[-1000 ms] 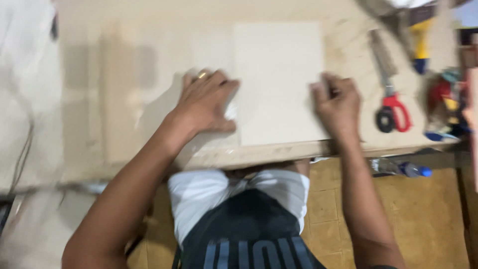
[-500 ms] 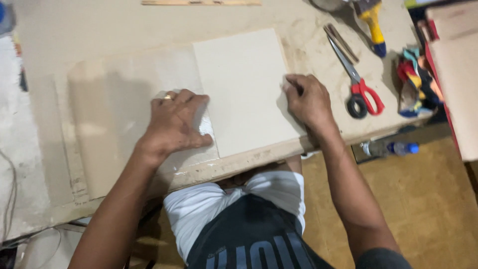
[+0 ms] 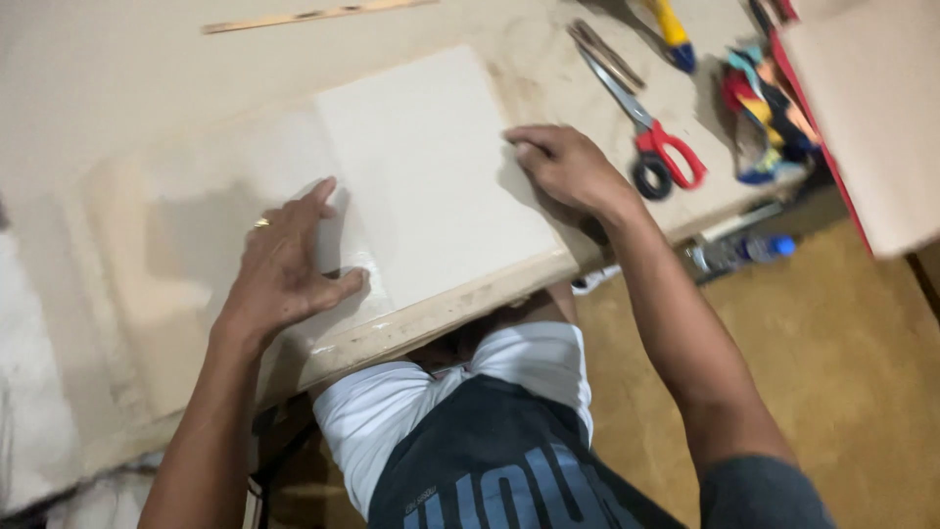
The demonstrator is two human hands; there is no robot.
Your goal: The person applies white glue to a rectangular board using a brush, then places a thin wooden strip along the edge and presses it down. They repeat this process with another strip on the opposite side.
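Head view, left to right: left hand point(image 3: 284, 269) spread flat, fingers apart, palm down on a glossy film point(image 3: 235, 186) just beside the left edge of a pale board point(image 3: 421, 167), apparently pinning both against the bench point(image 3: 117, 69). Ring on one finger. Board flat near the front edge of the bench, slightly askew, its lower corner close to the lip. Right hand point(image 3: 568, 167) curled loosely, fingertips pressed on the board's right edge, likely steadying or rubbing it down; whether anything small sits under the fingers cannot be told. Thin wooden strip point(image 3: 313, 14) along the far side, well apart from both hands. Further right, scissors point(image 3: 646, 127) with red handles lying shut on the bench near the right hand, then a yellow-handled tool point(image 3: 671, 29), a bundle of coloured scraps point(image 3: 769, 118), and a large tan panel point(image 3: 871, 108) with a red edge. Below the bench edge, a plastic bottle point(image 3: 739, 250) on the floor.
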